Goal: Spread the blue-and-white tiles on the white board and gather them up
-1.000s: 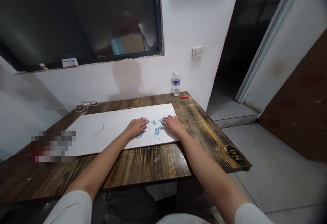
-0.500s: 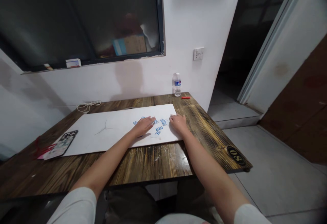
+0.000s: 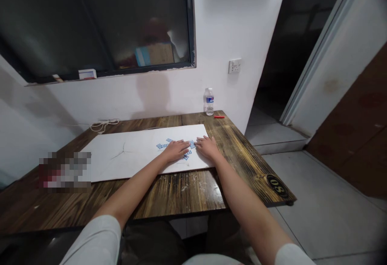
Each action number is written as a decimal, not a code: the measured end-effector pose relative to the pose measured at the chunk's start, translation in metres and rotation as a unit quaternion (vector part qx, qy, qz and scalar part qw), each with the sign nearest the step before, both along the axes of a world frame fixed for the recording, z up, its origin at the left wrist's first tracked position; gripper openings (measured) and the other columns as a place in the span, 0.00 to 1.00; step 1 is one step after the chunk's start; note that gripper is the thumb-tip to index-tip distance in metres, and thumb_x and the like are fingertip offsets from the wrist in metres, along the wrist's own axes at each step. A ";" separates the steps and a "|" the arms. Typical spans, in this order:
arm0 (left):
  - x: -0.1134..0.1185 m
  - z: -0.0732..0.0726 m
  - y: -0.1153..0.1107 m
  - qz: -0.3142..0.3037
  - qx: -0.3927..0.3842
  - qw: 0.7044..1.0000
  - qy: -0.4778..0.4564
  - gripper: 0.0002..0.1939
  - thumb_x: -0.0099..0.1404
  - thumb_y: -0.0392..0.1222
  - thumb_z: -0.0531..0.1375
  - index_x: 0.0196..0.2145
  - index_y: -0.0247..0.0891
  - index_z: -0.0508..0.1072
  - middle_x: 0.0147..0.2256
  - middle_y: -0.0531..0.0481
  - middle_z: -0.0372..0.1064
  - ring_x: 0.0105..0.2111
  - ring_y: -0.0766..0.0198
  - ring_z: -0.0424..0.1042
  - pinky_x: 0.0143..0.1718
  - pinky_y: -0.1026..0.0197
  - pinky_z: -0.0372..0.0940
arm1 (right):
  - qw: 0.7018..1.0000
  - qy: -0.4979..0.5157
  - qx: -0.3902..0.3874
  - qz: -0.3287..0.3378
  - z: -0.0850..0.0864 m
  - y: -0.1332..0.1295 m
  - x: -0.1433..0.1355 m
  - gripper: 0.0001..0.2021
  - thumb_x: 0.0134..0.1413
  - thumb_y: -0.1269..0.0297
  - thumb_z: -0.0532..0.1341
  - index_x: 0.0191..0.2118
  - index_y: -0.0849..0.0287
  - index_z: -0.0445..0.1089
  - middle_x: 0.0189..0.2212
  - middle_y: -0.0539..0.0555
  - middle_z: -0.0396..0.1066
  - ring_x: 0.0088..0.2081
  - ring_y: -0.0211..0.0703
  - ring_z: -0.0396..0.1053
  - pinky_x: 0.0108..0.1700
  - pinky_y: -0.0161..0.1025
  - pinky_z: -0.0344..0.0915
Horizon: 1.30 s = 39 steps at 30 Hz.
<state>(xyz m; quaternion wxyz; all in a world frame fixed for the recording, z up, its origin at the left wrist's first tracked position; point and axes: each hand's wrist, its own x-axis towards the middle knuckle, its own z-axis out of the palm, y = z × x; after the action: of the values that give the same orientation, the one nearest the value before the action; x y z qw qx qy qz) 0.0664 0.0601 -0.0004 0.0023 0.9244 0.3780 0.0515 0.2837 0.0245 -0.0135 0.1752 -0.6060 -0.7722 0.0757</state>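
Note:
A white board lies flat on the wooden table, with several small blue-striped, ladder-like shapes on its right half. Whether these are loose pieces or drawn marks I cannot tell. My left hand rests palm down over the middle of them, fingers stretched to the right, hiding some. Near the board's right edge, my right hand lies low with its fingers extended leftward, the tips by a striped shape. The fingertips of both hands are close to each other. Neither hand visibly grips anything.
Behind the board stand a clear bottle and a red pen-like stick. A white cable is coiled at the back left. A blurred-out item covers the board's left end. Thin dark lines mark the board.
My left hand has slid to the right, uncovering striped shapes on its left side. My right hand has shifted slightly left, so the two hands are closer together.

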 end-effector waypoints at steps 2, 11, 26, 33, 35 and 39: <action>0.001 -0.001 0.003 0.034 0.002 0.999 -0.001 0.25 0.69 0.57 0.43 0.60 0.52 0.62 0.61 0.51 0.58 0.61 0.51 0.57 0.57 0.47 0.52 | 1.000 0.001 0.000 -0.003 0.001 0.000 0.000 0.17 0.62 0.60 0.50 0.51 0.43 0.72 0.61 0.48 0.60 0.63 0.57 0.49 0.61 0.66 0.38; 0.012 0.000 0.003 0.017 0.008 1.000 -0.002 0.26 0.69 0.58 0.45 0.60 0.52 0.61 0.63 0.51 0.55 0.62 0.52 0.53 0.60 0.47 0.49 | 0.998 0.020 0.031 -0.042 0.015 -0.003 0.002 0.16 0.57 0.67 0.52 0.36 0.51 0.78 0.53 0.53 0.70 0.55 0.51 0.60 0.59 0.55 0.44; 0.006 0.009 -0.007 -0.064 -0.042 0.997 0.017 0.26 0.70 0.56 0.44 0.61 0.46 0.60 0.63 0.47 0.55 0.62 0.53 0.53 0.60 0.48 0.47 | 0.997 0.028 -0.004 -0.065 0.008 0.001 0.017 0.17 0.59 0.68 0.51 0.42 0.46 0.76 0.50 0.50 0.72 0.57 0.51 0.60 0.61 0.62 0.39; 0.007 0.011 -0.022 -0.086 -0.046 0.995 -0.010 0.22 0.70 0.52 0.46 0.57 0.44 0.65 0.59 0.46 0.61 0.60 0.55 0.59 0.58 0.50 0.50 | 0.998 0.043 0.006 -0.049 0.006 0.004 0.024 0.17 0.60 0.66 0.51 0.46 0.45 0.74 0.54 0.50 0.69 0.58 0.52 0.58 0.61 0.65 0.39; 0.002 0.012 -0.026 -0.094 -0.046 0.994 -0.021 0.22 0.70 0.52 0.46 0.57 0.46 0.65 0.59 0.47 0.62 0.60 0.55 0.59 0.58 0.50 0.50 | 0.999 0.042 0.003 -0.012 0.009 0.004 0.027 0.16 0.58 0.67 0.53 0.44 0.45 0.75 0.55 0.49 0.68 0.60 0.52 0.56 0.61 0.63 0.40; -0.016 0.013 -0.043 -0.096 -0.023 0.994 -0.044 0.22 0.71 0.52 0.46 0.58 0.47 0.65 0.59 0.49 0.62 0.60 0.56 0.59 0.58 0.50 0.51 | 0.999 0.011 -0.018 0.026 0.014 0.002 0.032 0.16 0.54 0.70 0.56 0.40 0.44 0.78 0.55 0.47 0.68 0.60 0.55 0.56 0.62 0.62 0.40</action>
<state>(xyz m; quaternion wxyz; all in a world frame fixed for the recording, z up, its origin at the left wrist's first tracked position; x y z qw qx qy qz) 0.0504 0.0168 0.0131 0.0447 0.9529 0.2883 0.0828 0.3161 0.0262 0.0005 0.1708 -0.5879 -0.7843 0.1003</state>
